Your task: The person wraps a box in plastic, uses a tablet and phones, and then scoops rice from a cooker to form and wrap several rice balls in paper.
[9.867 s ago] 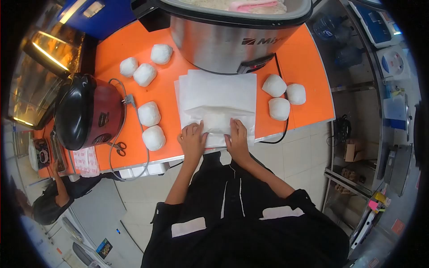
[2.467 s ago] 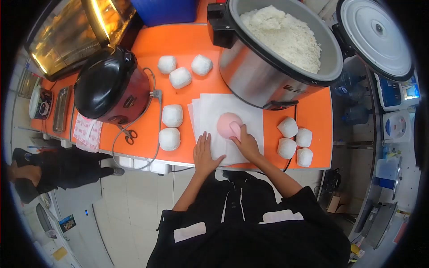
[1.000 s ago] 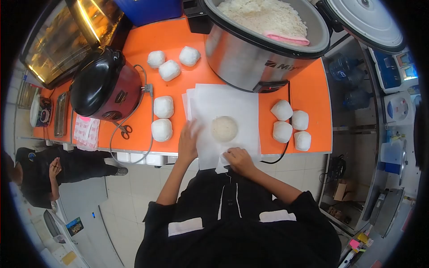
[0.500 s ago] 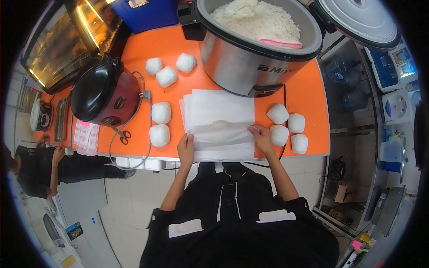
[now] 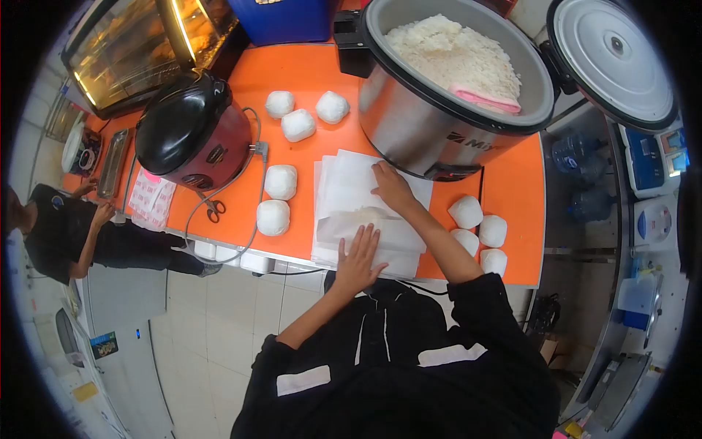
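A stack of white paper sheets (image 5: 344, 175) lies on the orange table in front of me, its top sheet partly folded over a mound of rice (image 5: 368, 215). My left hand (image 5: 358, 262) rests flat on the folded lower part, fingers spread. Farther up, my right hand (image 5: 393, 187) reaches over the upper right of the paper, thumb and fingers apart, touching the sheet. Left of the stack sit two white paper-wrapped bundles (image 5: 281, 182), with several more wrapped bundles (image 5: 298, 125) behind them and to the right (image 5: 466, 212).
A large steel rice cooker (image 5: 431, 117) full of rice stands behind the paper, its lid (image 5: 614, 58) raised. To the left are a red and black cooker (image 5: 194, 139), scissors (image 5: 215, 210), a cable plug (image 5: 259, 148) and a lit food display case (image 5: 128, 55). Another person (image 5: 66, 234) stands far left.
My left hand has moved from the paper's left edge onto the fold and flattened. My right hand has let go of the folded edge and moved up the sheet. The view has shifted.
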`<control>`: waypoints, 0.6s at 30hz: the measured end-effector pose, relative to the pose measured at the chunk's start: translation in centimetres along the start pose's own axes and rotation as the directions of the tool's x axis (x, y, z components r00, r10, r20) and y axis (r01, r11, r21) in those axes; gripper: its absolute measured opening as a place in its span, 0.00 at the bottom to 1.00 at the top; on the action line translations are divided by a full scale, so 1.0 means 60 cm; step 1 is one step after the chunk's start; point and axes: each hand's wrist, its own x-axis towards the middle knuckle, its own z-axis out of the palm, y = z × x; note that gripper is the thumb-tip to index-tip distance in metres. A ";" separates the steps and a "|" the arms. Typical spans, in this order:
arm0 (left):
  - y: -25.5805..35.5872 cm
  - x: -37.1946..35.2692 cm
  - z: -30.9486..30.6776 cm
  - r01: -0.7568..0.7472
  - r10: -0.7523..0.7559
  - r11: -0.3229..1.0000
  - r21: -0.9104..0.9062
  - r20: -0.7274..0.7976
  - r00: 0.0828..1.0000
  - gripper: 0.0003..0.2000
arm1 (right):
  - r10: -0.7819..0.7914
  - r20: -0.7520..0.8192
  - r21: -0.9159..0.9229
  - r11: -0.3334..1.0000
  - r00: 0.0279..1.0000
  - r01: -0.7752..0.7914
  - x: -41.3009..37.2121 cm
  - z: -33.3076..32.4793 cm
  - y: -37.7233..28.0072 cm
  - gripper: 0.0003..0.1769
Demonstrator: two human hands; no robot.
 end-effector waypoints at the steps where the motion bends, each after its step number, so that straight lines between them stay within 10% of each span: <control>1: 0.006 0.004 0.002 0.008 -0.008 1.000 0.005 0.001 1.000 0.36 | 0.017 0.114 -0.078 0.997 0.993 -0.008 0.016 0.007 0.003 0.22; 6: 0.033 0.021 0.009 0.154 -0.178 0.958 -0.243 -0.080 0.981 0.41 | 0.078 0.371 -0.091 0.995 0.925 -0.048 0.060 -0.006 0.008 0.28; 11: 0.045 0.023 0.004 0.219 -0.223 0.968 -0.119 -0.023 0.974 0.42 | 0.108 0.464 -0.030 0.994 0.879 -0.106 0.076 -0.025 -0.002 0.22; 14: 0.053 0.024 0.002 0.227 -0.229 0.973 -0.044 -0.039 0.973 0.42 | -0.098 0.161 -0.115 0.986 0.982 0.117 0.062 0.016 0.017 0.18; 18: 0.058 0.016 0.016 0.218 -0.219 0.974 -0.054 -0.006 0.976 0.42 | -0.064 0.270 -0.188 0.975 0.961 0.117 0.042 -0.016 0.008 0.19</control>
